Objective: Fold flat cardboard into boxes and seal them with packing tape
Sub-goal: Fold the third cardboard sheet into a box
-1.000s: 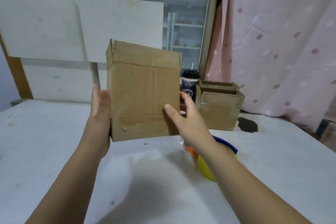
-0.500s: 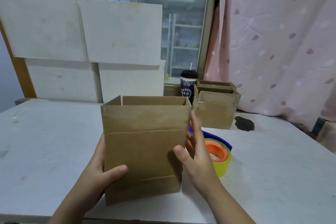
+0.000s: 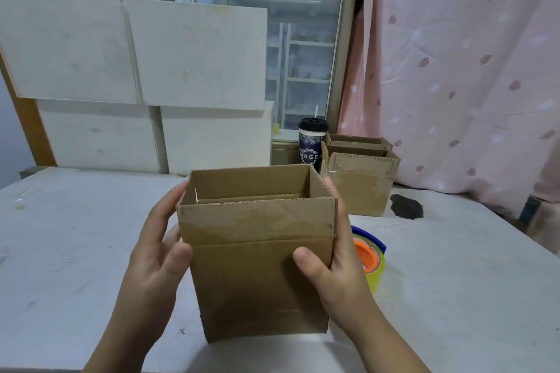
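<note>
Two bare hands hold one open-topped cardboard box [image 3: 260, 275] over the near edge of a white table [image 3: 60, 236], roughly at the middle of that edge. At the far left edge of the surface, white boards [image 3: 121, 54] lean upright, stacked in two rows.

The left hand [image 3: 157, 254] clasps the box's left front corner. Its thumb presses the front face just below the flap crease, and its fingers [image 3: 169, 206] lie fairly straight along the left wall up to the rim. The box stands upright with its four top flaps raised, so the brown inside and the far wall show. Whether its bottom rests on the surface or hangs just above it cannot be told.

The right hand [image 3: 330, 269] mirrors the left. Its thumb is flat on the front face near the right corner and its fingers run up the right wall, pinching that corner between them.

Just beside the right wrist, partly hidden by it, a yellow tape roll [image 3: 374, 266] with an orange core and a blue edge lies on the surface. Towards the far edge behind the box stands a dark lidded cup [image 3: 312, 145] with a straw. To its right, open cardboard boxes [image 3: 360, 188] sit close together in a row. A dark stain [image 3: 406, 206] marks the surface just right of them. A pink patterned curtain [image 3: 469, 70] hangs beyond the far right corner.
</note>
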Motion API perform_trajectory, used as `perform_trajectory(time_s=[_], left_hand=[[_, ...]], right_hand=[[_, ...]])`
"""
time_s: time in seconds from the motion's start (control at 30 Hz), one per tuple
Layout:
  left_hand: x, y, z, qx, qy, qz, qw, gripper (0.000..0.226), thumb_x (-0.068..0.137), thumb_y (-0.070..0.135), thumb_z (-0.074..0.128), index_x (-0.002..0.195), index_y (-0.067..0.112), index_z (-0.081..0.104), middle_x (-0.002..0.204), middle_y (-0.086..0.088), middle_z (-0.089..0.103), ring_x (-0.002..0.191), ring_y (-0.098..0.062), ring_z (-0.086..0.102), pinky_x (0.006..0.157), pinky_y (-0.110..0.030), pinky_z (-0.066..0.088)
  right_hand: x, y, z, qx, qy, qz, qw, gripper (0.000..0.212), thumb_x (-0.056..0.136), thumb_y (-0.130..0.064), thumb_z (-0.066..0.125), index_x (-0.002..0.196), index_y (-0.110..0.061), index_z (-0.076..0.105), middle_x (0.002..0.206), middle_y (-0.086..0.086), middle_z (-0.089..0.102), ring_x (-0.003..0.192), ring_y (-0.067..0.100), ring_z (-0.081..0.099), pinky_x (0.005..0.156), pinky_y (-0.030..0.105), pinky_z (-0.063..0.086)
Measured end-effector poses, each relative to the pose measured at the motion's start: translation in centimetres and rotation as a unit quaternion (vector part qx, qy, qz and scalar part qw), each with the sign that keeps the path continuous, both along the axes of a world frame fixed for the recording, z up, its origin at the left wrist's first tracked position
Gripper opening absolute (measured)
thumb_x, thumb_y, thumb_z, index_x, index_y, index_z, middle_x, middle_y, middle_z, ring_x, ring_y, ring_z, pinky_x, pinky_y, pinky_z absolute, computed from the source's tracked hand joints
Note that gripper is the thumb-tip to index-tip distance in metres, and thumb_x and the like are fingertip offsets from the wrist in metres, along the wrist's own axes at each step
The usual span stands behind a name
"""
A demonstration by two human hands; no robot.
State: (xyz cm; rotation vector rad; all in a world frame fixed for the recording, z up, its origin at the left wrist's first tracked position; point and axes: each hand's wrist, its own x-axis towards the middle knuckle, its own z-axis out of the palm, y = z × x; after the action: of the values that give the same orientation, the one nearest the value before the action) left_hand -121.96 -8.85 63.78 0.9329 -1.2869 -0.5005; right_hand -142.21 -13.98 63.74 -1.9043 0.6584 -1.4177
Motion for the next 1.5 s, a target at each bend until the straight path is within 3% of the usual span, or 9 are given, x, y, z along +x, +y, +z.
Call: perform_trajectory(time_s=[0.17, 0.33, 0.43, 0.57, 0.8, 0.97, 1.1, 1.27, 1.5], left_hand=[[-0.5, 0.5, 0.4, -0.048, -0.115, 0.079, 0.989, 0.054, 0.077, 0.055, 0.054, 0.12, 0.023, 0.061, 0.133, 0.017, 0.055, 0.131, -0.003, 0.042, 0.105, -0.016, 0.034], [0.1, 0.7, 0.8, 0.021, -0.088, 0.037, 0.995, 0.058, 0.07, 0.08, 0.049, 0.108, 0.041, 0.067, 0.118, 0.017, 0.065, 0.121, -0.003, 0.052, 0.095, -0.021, 0.043], [0.1, 0.6, 0.3, 0.019, -0.077, 0.046, 0.996, 0.062, 0.07, 0.083, 0.044, 0.107, 0.04, 0.066, 0.118, 0.019, 0.064, 0.116, -0.003, 0.055, 0.089, -0.02, 0.046], [0.1, 0.2, -0.2, 0.018, -0.045, 0.061, 0.997, 0.071, 0.07, 0.084, 0.044, 0.1, 0.026, 0.072, 0.117, 0.017, 0.065, 0.105, -0.004, 0.061, 0.082, -0.017, 0.049], [-1.0, 0.6, 0.6, 0.04, -0.005, 0.094, 0.995, 0.032, 0.07, 0.054, 0.048, 0.086, 0.038, 0.071, 0.085, 0.017, 0.07, 0.08, 0.0, 0.064, 0.061, -0.006, 0.045], [-1.5, 0.1, 0.5, 0.056, 0.018, 0.125, 0.99, 0.052, 0.069, 0.049, 0.052, 0.12, 0.049, 0.045, 0.121, 0.038, 0.043, 0.11, 0.02, 0.043, 0.081, -0.009, 0.035], [-1.8, 0.1, 1.0, 0.101, 0.083, 0.078, 0.988, 0.069, 0.071, 0.046, 0.048, 0.133, 0.059, 0.022, 0.124, 0.033, 0.043, 0.109, 0.004, 0.048, 0.08, -0.016, 0.038], [-0.7, 0.0, 1.5, 0.069, 0.036, 0.103, 0.992, 0.036, 0.08, 0.033, 0.051, 0.113, 0.045, 0.055, 0.113, 0.026, 0.055, 0.096, 0.005, 0.053, 0.071, -0.016, 0.039], [2.4, -0.5, 1.7, 0.033, 0.039, 0.141, 0.989, 0.02, 0.092, 0.001, 0.047, 0.085, 0.008, 0.065, 0.115, 0.01, 0.066, 0.11, -0.001, 0.056, 0.092, -0.029, 0.04]], right_hand=[[0.4, 1.0, -0.3, 0.021, 0.08, 0.002, 0.997, 0.078, 0.06, -0.066, 0.066, 0.124, -0.076, 0.023, 0.145, -0.029, 0.022, 0.134, -0.007, 0.029, 0.107, 0.022, 0.035], [-0.3, 0.4, -0.1, 0.01, 0.11, -0.001, 0.994, 0.068, 0.063, -0.065, 0.064, 0.125, -0.066, 0.037, 0.148, -0.029, 0.015, 0.139, -0.011, 0.011, 0.098, -0.002, 0.024], [0.0, 0.4, 0.1, 0.015, 0.087, 0.011, 0.996, 0.065, 0.064, -0.08, 0.056, 0.123, -0.052, 0.052, 0.148, -0.021, 0.027, 0.14, -0.01, 0.008, 0.099, -0.001, 0.022], [0.3, 0.5, 0.3, 0.047, 0.048, 0.0, 0.998, 0.056, 0.059, -0.088, 0.051, 0.109, -0.062, 0.057, 0.129, -0.05, 0.026, 0.138, -0.004, 0.024, 0.107, 0.012, 0.03], [0.8, 0.8, 0.7, 0.079, 0.048, -0.014, 0.996, 0.026, 0.061, -0.071, 0.053, 0.087, -0.072, 0.056, 0.115, -0.062, 0.023, 0.133, -0.007, 0.031, 0.107, 0.02, 0.034], [1.2, 1.1, 0.7, 0.099, 0.017, -0.021, 0.995, 0.035, 0.063, -0.063, 0.052, 0.098, -0.063, 0.053, 0.117, -0.048, 0.037, 0.119, -0.014, 0.04, 0.095, 0.012, 0.039], [1.5, 1.0, 0.3, 0.1, -0.056, -0.029, 0.993, 0.073, 0.063, -0.054, 0.057, 0.13, -0.046, 0.03, 0.118, -0.039, 0.042, 0.112, -0.022, 0.039, 0.087, 0.004, 0.036], [3.2, -0.1, 0.9, 0.038, -0.03, -0.045, 0.998, 0.042, 0.07, -0.044, 0.057, 0.112, -0.044, 0.052, 0.123, -0.017, 0.051, 0.118, -0.004, 0.045, 0.097, 0.016, 0.037], [6.4, 0.9, -0.3, -0.028, -0.059, -0.09, 0.994, 0.023, 0.079, -0.041, 0.053, 0.092, -0.024, 0.059, 0.134, -0.003, 0.04, 0.105, -0.016, 0.044, 0.084, -0.006, 0.026]])
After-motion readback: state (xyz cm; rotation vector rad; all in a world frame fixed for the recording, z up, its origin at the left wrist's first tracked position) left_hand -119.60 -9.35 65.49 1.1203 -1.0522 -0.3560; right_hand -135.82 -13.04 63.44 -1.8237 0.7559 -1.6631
